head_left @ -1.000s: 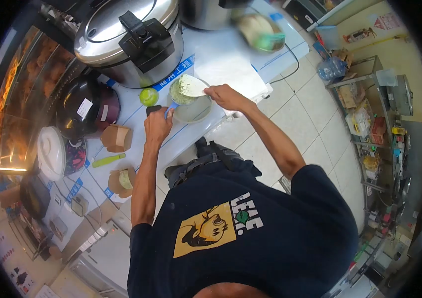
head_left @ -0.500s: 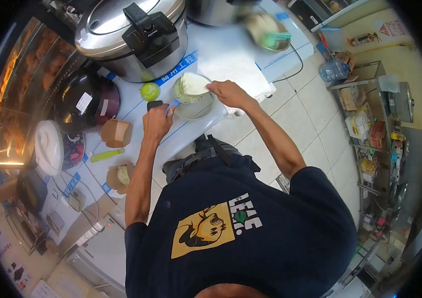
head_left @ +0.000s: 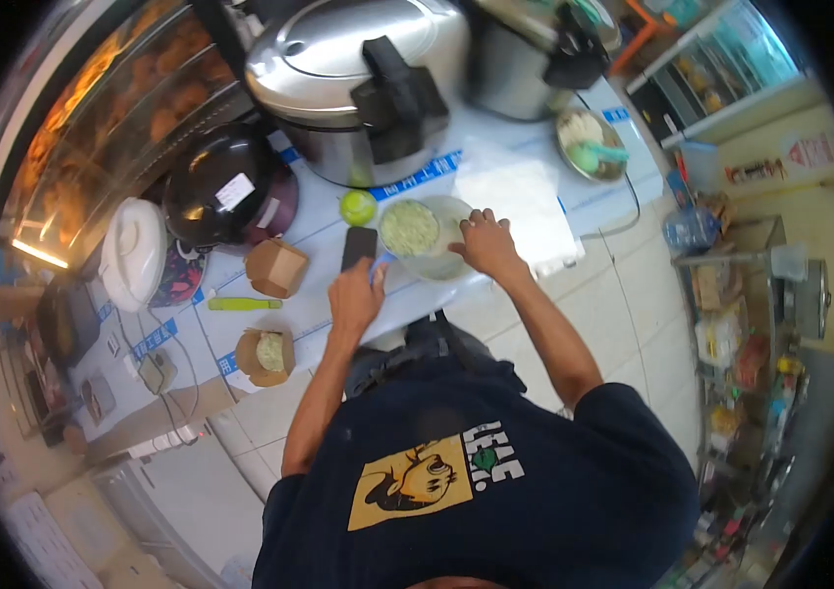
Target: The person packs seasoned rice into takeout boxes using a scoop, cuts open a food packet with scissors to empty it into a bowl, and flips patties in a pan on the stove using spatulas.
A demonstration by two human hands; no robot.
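My left hand is closed round the blue handle of a round cup full of pale green, grain-like food. This cup rests over the left side of a clear round tub. At the tub's right side is my right hand, back up, fingers bent over the rim; what they grip is hidden. A flat black object lies just beyond my left hand. Close to the cup stands a lime-green round item.
Cookers line the back. A metal bowl with a green-handled utensil stands right of white sheets. To the left are an open cardboard box, a lime-green strip and a box holding pale food.
My right hand has come down to the tub's right side, and the white scoop-like piece it held over the cup no longer shows. The view has shifted, moving things rightward.
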